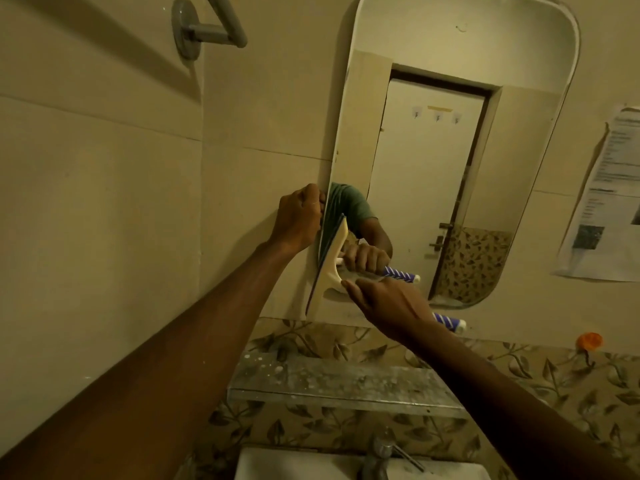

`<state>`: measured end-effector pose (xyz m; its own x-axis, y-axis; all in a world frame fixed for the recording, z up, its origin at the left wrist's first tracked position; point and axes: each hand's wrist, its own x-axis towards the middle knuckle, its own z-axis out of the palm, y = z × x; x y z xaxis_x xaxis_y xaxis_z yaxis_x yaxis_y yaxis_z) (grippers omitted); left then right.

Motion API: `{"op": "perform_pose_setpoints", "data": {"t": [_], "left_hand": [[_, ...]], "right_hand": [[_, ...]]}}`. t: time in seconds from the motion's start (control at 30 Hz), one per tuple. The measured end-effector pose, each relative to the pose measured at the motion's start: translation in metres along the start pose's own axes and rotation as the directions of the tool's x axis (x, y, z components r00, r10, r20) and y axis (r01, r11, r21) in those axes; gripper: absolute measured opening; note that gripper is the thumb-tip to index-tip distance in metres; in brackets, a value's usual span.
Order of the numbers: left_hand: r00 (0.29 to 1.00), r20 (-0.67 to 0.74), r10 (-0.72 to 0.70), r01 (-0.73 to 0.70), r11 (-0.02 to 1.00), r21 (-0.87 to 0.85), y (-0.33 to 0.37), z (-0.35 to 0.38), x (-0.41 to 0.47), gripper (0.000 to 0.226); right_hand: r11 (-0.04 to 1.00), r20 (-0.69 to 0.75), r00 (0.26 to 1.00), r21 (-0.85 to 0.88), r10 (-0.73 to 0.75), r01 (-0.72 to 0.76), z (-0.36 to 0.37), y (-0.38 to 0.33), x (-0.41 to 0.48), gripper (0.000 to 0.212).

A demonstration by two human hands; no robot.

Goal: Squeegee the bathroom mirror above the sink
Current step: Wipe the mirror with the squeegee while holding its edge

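Wall-mounted grey rail bracket [194, 29] at upper left, not involved.

Left hand [299, 216]: fingers curled tight at the left edge of the mirror [450, 46], apparently gripping that edge to steady it. How far they hook behind it cannot be told.

Squeegee [330, 268]: cream head stood near vertical, blade against the glass at the mirror's lower left edge.

Right hand [391, 310]: clasped round the blue-and-white striped handle. The reflection shows the fingers wrapped about it.

Paper notice [602, 195] on the right wall. Shelf [346, 384], tap [381, 452] and sink [311, 465] below.

Assessment: a sideways stroke is being set at the left margin. The next move calls for even blade pressure drawn rightward across the glass, keeping the edge flat.
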<state>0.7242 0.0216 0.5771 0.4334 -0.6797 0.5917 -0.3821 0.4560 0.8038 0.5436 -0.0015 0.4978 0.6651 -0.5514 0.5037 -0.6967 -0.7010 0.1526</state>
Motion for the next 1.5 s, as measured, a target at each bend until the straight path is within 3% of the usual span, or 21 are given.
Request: {"op": "perform_pose_setpoints", "data": {"t": [0.1, 0.23, 0.47, 0.73, 0.87, 0.97, 1.13, 1.27, 1.43, 1.5], "left_hand": [[1.000, -0.021, -0.022, 0.022, 1.000, 0.002, 0.005, 0.002, -0.004, 0.053], [0.999, -0.042, -0.020, 0.021, 1.000, 0.020, 0.006, 0.006, -0.007, 0.049], [0.996, -0.060, -0.064, 0.063, 0.998, -0.017, 0.009, 0.007, -0.007, 0.048], [0.993, 0.033, -0.110, 0.112, 0.992, -0.065, 0.007, 0.002, -0.005, 0.039], [0.996, 0.014, -0.087, 0.087, 0.996, -0.030, 0.003, 0.003, -0.006, 0.039], [0.996, -0.011, -0.088, 0.087, 0.996, -0.028, 0.000, 0.005, -0.007, 0.041], [0.992, -0.032, -0.121, 0.117, 0.988, -0.096, -0.006, 0.007, -0.014, 0.042], [0.990, -0.026, -0.136, 0.133, 0.987, -0.086, -0.008, 0.008, -0.020, 0.041], [0.982, -0.149, -0.113, 0.113, 0.994, -0.011, -0.022, 0.020, -0.032, 0.037], [0.975, -0.200, -0.093, 0.098, 0.995, 0.010, -0.020, 0.026, -0.034, 0.036]], "right_hand": [[0.991, -0.021, 0.993, 0.069, 0.120, -0.119, 0.010, 0.010, -0.003, 0.039], [0.960, 0.072, 0.958, -0.059, 0.276, -0.272, 0.007, 0.042, -0.026, 0.040], [0.990, -0.109, 0.984, 0.022, 0.140, -0.139, 0.002, -0.004, 0.003, 0.051], [0.944, 0.058, 0.948, 0.091, 0.313, -0.317, 0.002, 0.038, -0.013, 0.048], [0.963, -0.114, 0.962, 0.132, 0.249, -0.233, -0.003, 0.013, 0.003, 0.049], [0.971, -0.138, 0.968, 0.149, 0.208, -0.187, 0.001, 0.000, 0.024, 0.046], [0.932, 0.005, 0.946, 0.171, 0.323, -0.319, 0.022, 0.043, -0.010, 0.045], [0.888, -0.023, 0.890, 0.083, 0.455, -0.452, 0.021, 0.062, -0.043, 0.049], [0.955, -0.051, 0.958, 0.106, 0.282, -0.276, 0.012, 0.018, -0.014, 0.046], [0.954, -0.041, 0.960, 0.133, 0.276, -0.269, 0.013, 0.015, -0.006, 0.046]]}}
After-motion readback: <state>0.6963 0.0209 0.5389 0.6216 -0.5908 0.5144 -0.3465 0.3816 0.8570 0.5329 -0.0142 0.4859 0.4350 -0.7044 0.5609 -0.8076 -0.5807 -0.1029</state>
